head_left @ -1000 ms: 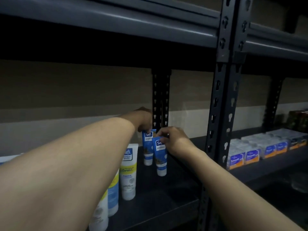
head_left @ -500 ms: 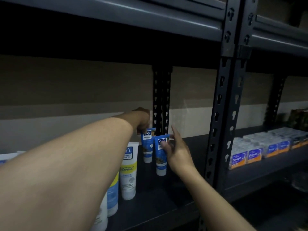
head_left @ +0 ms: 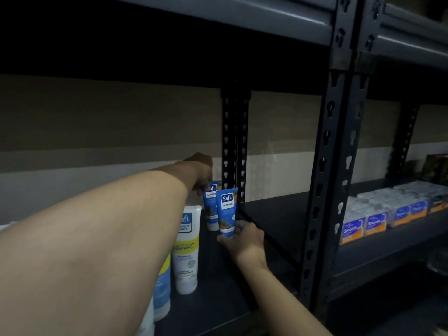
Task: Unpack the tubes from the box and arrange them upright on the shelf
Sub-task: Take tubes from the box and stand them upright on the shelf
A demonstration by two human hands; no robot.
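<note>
Two bare arms reach into a dark grey metal shelf (head_left: pixel 274 221) in a dimly lit room. Two small blue plastic tubes stand upright with their crimped ends up. They are near the back of the shelf board, close to a black perforated metal post (head_left: pixel 235 141). The rear blue tube (head_left: pixel 211 207) rests on its white cap and is partly covered by the front blue tube (head_left: pixel 226 210), which stands just beside it and a little nearer.

The left hand (head_left: pixel 200 172) comes in from above, and its grip pinches the flat top of the rear blue tube. The right hand (head_left: pixel 246 240) sits low on the shelf board. Its grip is curled around the bottom end of the front blue tube, hiding the cap.

To the left of this pair stands one larger white plastic tube (head_left: pixel 186 248) with a yellow band, upright on its cap and apart from the blue ones. Nearer still, one pale blue and yellow tube (head_left: pixel 162 294) shows partly behind the left forearm. A sliver of one more white tube (head_left: pixel 148 322) shows at the bottom edge. That makes five tubes in sight.

A thicker black perforated upright (head_left: pixel 327 166) divides off the next bay to the right. There, a row of clear-wrapped packs (head_left: pixel 375 223) with blue and orange labels lies on the shelf, and at least four labels can be counted.
</note>
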